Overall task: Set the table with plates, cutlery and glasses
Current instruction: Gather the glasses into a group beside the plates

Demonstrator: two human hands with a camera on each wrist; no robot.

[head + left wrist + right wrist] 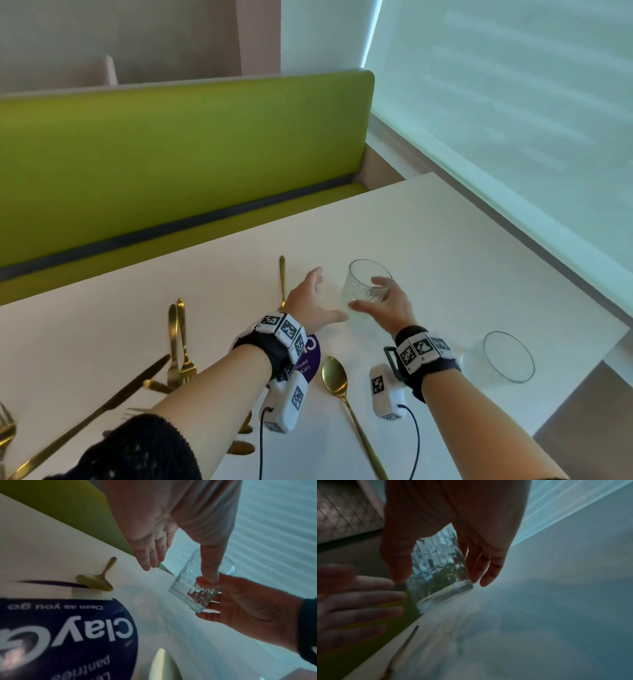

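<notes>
A clear textured glass is tilted just above the white table. My right hand grips it low on the body, thumb on one side and fingers on the other; the right wrist view shows the glass in that hand. My left hand is spread open just left of the glass, thumb stretched toward its base. In the left wrist view the thumb of my left hand reaches the glass. A second glass stands near the table's right edge.
Gold cutlery lies on the table: a spoon between my wrists, another spoon beyond my left hand, forks and a knife to the left. A purple round sticker sits under my left wrist. A green bench runs behind.
</notes>
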